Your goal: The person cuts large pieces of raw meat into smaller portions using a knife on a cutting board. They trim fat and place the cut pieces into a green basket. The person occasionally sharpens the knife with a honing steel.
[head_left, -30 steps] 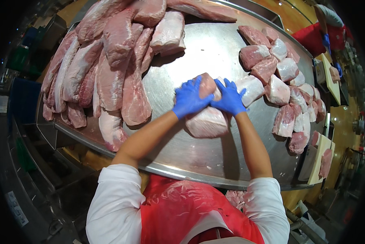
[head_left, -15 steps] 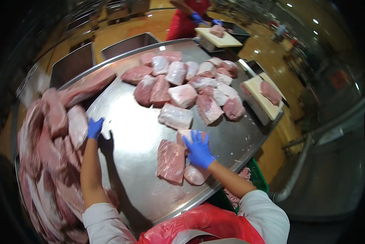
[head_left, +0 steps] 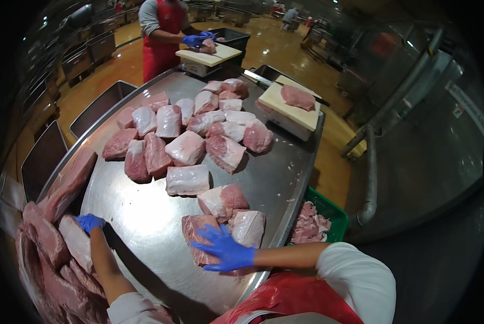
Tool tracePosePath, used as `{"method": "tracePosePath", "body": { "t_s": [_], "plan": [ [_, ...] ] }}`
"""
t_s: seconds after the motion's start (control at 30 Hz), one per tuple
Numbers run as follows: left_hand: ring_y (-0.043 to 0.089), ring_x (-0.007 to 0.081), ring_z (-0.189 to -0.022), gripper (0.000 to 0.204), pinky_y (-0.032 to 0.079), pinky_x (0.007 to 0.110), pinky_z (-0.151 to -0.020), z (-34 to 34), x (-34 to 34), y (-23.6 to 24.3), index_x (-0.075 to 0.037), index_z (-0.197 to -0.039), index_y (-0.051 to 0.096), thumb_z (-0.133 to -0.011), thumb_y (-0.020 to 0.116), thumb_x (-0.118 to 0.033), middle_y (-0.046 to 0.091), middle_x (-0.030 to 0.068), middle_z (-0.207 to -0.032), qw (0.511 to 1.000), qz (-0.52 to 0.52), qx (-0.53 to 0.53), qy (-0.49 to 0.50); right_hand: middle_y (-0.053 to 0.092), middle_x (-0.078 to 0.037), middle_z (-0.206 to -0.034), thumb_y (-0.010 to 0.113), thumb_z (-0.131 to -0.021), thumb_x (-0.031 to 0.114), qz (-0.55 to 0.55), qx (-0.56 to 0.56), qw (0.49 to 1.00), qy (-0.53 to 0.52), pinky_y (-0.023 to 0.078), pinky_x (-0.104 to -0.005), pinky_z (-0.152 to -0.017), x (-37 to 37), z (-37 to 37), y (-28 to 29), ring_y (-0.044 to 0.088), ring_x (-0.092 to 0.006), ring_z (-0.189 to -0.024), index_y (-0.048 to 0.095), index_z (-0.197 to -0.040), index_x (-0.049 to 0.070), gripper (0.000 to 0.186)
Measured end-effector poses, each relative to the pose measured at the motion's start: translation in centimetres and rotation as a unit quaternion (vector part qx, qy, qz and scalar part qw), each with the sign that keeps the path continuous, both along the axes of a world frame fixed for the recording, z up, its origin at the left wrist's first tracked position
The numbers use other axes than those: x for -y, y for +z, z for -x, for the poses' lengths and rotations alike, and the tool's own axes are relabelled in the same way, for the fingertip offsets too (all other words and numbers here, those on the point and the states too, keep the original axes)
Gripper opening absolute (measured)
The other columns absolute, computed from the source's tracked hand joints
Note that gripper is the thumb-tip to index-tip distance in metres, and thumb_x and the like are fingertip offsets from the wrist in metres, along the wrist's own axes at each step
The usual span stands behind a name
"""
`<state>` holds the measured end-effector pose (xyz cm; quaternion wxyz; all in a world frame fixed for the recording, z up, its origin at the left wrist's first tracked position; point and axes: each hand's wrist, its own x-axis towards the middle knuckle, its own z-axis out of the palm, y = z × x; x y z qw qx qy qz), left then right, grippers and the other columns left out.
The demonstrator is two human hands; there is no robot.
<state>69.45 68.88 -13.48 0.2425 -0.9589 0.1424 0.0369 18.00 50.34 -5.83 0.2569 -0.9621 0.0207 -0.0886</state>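
Head view: work is on a steel table (head_left: 158, 232). Open room is a bare stretch of metal between the left-hand pile (head_left: 36, 259) and the cut chunks, with glare on it. More chunks (head_left: 185, 148) crowd the far half. Right rim runs close by the near group; a green crate (head_left: 336, 218) of trimmings sits just beyond that rim.

Left hand (head_left: 90, 222): on the upper end of a pale slab (head_left: 75, 245) at the inner edge of the pile. Fingers partly hidden; cannot tell whether they grip it.

Right hand (head_left: 228, 252): unclenched, fingers spread across a red-faced chunk (head_left: 193, 227) near the table's near edge, resting on it. 2 chunks lie close beside: a pink-and-white chunk (head_left: 223, 201) above, a pale chunk (head_left: 248, 229) to the right.

Axes: pale slab runs lengthwise from upper left to lower right, its near end toward the wearer. Red-faced chunk is blocky, slightly longer up-and-down in view; its near end is partly covered by the hand.

Against 0.5 s ago: left hand, then over metal beside the slab, is now on its end. Right hand has shifted from the upper chunk of the 3 to the red-faced chunk. View has swung; more of the co-worker (head_left: 163, 40) shows.
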Motion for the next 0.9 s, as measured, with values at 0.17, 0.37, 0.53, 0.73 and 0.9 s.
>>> {"method": "tracePosePath", "body": {
  "t_s": [0.17,0.37,0.53,0.73,0.9],
  "plan": [
    [0.061,0.0316,-0.127,0.049,0.042,0.056,-0.108,-2.0,0.0,-0.2,-0.021,-0.119,0.076,-0.080,0.073,-0.050,0.067,0.0082,-0.133,0.983,-0.037,-0.168,0.058,0.027,-0.022,-0.160,0.066,-0.088,0.048,0.090,-0.130,0.984,0.084,0.006,-0.0781,-0.111,-2.4,-5.2,-1.5,0.015,-0.0466,-0.151,0.037,-0.155,0.019,0.079],
    [0.070,0.0229,-0.107,0.049,0.059,0.049,-0.078,0.1,0.5,0.1,-0.026,-0.119,0.075,-0.078,0.076,-0.054,0.072,0.0004,-0.123,0.973,-0.111,-0.189,0.074,0.037,-0.021,-0.155,0.066,-0.087,0.043,0.112,-0.131,0.982,0.071,0.006,-0.0750,-0.114,-1.5,-1.9,-2.8,0.018,-0.0425,-0.151,0.044,-0.150,0.014,0.072],
    [0.070,0.0193,-0.107,0.041,0.057,0.044,-0.083,3.5,-0.9,1.2,-0.018,-0.115,0.076,-0.078,0.077,-0.034,0.073,0.0014,-0.117,0.933,0.137,-0.312,0.120,0.038,-0.016,-0.157,0.064,-0.088,0.044,0.133,-0.122,0.982,0.061,0.004,-0.0710,-0.118,0.4,3.0,-2.7,0.020,-0.0362,-0.153,0.047,-0.147,0.011,0.069],
    [0.052,0.0349,-0.130,0.085,0.045,0.050,-0.105,15.0,-8.0,3.5,-0.013,-0.140,0.056,-0.069,0.083,-0.053,0.054,0.0228,-0.139,0.872,0.220,-0.436,-0.019,0.028,-0.012,-0.163,0.062,-0.088,0.042,0.183,-0.090,0.979,-0.009,0.002,-0.0757,-0.114,4.4,11.9,-3.9,0.019,-0.0350,-0.153,0.041,-0.153,0.021,0.071],
    [0.031,0.0527,-0.141,0.118,0.035,0.058,-0.113,26.6,-17.4,3.6,-0.017,-0.155,0.033,-0.058,0.087,-0.055,0.026,0.0258,-0.160,0.959,0.205,-0.126,-0.152,0.020,-0.020,-0.165,0.070,-0.077,0.057,0.142,-0.069,0.968,-0.196,-0.003,-0.0780,-0.110,7.6,17.6,-3.5,0.007,-0.0420,-0.154,0.037,-0.156,0.027,0.090]
  ]
}}
